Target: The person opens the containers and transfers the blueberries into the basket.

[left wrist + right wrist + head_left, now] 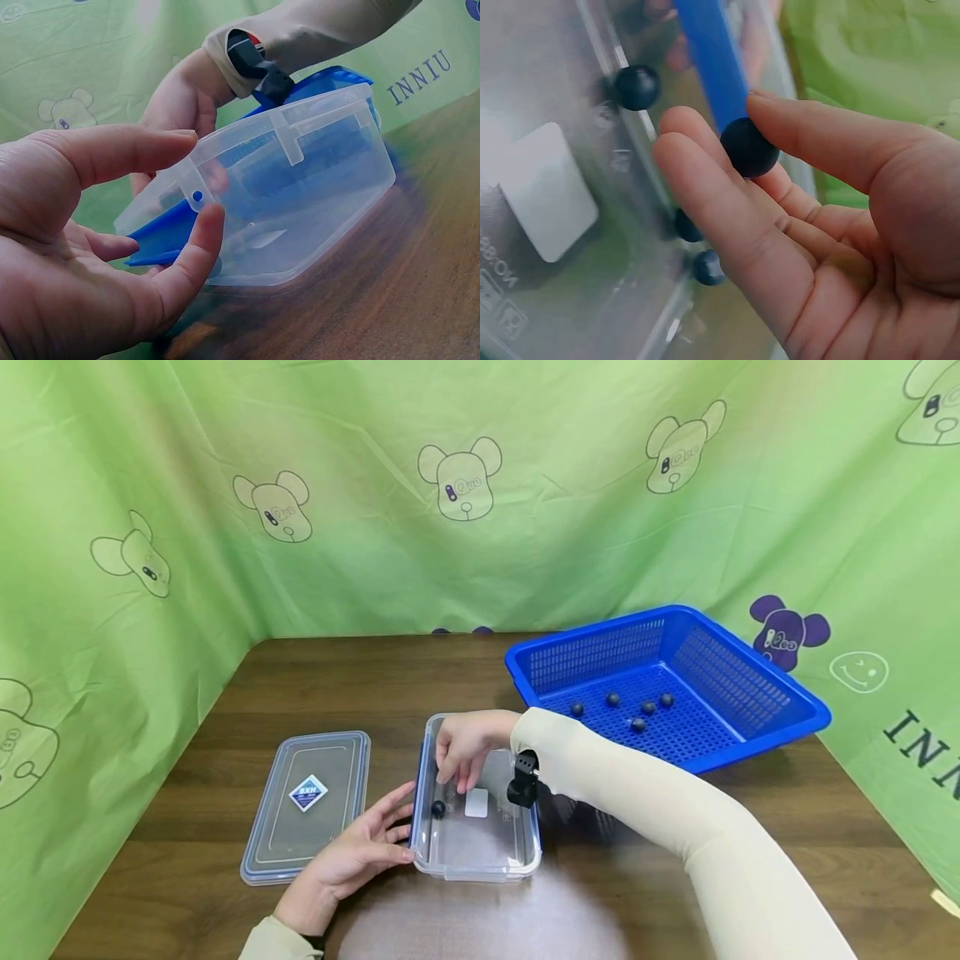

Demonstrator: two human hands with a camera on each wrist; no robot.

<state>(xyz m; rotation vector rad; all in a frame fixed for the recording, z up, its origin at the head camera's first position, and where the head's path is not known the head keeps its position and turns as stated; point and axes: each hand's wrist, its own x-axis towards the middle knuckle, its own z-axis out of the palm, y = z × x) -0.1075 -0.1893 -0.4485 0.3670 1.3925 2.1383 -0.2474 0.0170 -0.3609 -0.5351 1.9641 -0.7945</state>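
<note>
A clear plastic food container [480,852] with no lid on it stands on the table. My right hand [468,745] reaches inside it. In the right wrist view, the thumb and fingers pinch a small dark ball [750,147]. Below that hand, another dark ball [637,87] lies in the container, and two more dark ball shapes [709,268] show partly behind the fingers. My left hand [365,849] rests against the container's left side, its fingers loosely extended along the wall. A white label [476,802] is seen on the container's bottom.
A blue perforated basket [750,745] stands at the back right with several dark balls [638,725] on its floor. To the left lies a clear lid [337,827] with a diamond-shaped sticker [308,793]. Green printed cloth [375,568] hangs behind the wooden table [195,810].
</note>
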